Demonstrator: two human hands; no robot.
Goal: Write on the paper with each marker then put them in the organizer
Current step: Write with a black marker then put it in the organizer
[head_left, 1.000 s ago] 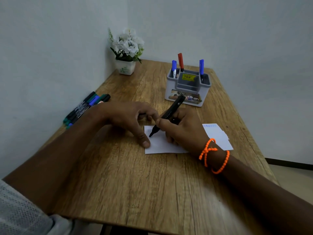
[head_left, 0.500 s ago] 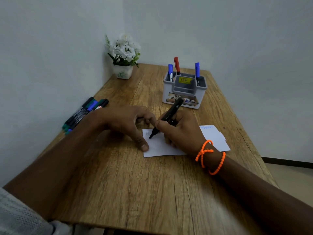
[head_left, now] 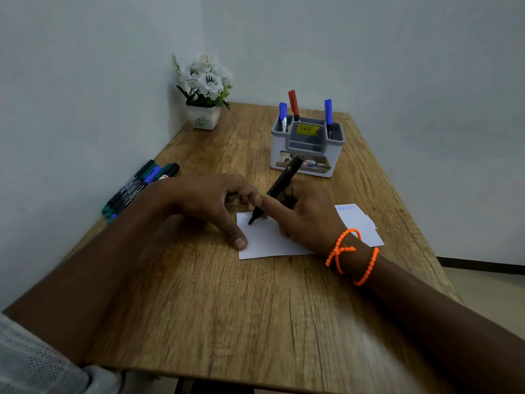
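Wooden surface (head_left: 227, 308), both forearms reach in from the near edge. Grey mesh sleeve (head_left: 34, 362) at the bottom left corner. Orange beaded bracelet (head_left: 352, 255) on the right wrist.

Right hand (head_left: 306, 220) pinches a black marker (head_left: 274, 191), fingers curled round the barrel, uncapped tip down on the white paper (head_left: 267, 243) near its upper left corner. Marker is tilted, back end pointing up and away toward the organizer. A faint small mark sits on the paper just left of the tip. Heel of the right hand rests on the paper.

Left hand (head_left: 213, 200) is spread and flat: thumb tip presses the paper's left edge, fingertips touch the surface at its far left corner. It holds nothing.

A second white slip (head_left: 360, 223) lies partly under the right side of the paper, with blue writing near its far edge.

Left of the left wrist, near the wall: a bunch of loose markers (head_left: 136, 189) lying side by side, black, green and blue caps; exact count unclear.

Further back, right of centre: grey organizer (head_left: 306, 155), upright, yellow price sticker on the inner wall. One blue marker (head_left: 283, 115) and a red marker (head_left: 293, 103) stand in its left side, another blue marker (head_left: 328, 115) stands in its right side.

Far left corner: white flowers in a small white pot (head_left: 204, 116).
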